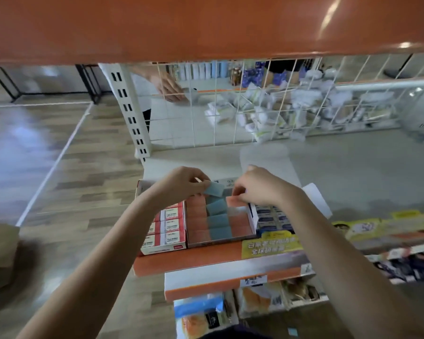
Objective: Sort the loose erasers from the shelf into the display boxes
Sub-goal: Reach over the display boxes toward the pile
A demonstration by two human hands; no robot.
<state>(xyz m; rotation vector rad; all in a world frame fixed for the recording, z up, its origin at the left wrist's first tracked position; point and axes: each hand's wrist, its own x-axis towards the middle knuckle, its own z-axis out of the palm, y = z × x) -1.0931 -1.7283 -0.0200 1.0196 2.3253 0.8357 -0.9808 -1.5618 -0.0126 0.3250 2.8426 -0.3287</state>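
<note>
Blue eraser (214, 188) tilted above display box (220, 241), rows of salmon and blue erasers (217, 216) inside, seemingly flat

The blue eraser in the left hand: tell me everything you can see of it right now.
The blue eraser is a small flat rectangular block, pale blue, matte and slightly translucent-looking, blurred by motion. The left hand pinches its left end, and it sticks out tilted to the right above the back of the middle display box. It hangs over the blue column of erasers, which runs between two orange-pink columns. Whether it touches them is unclear. The right hand is close by but apart from it.
</note>
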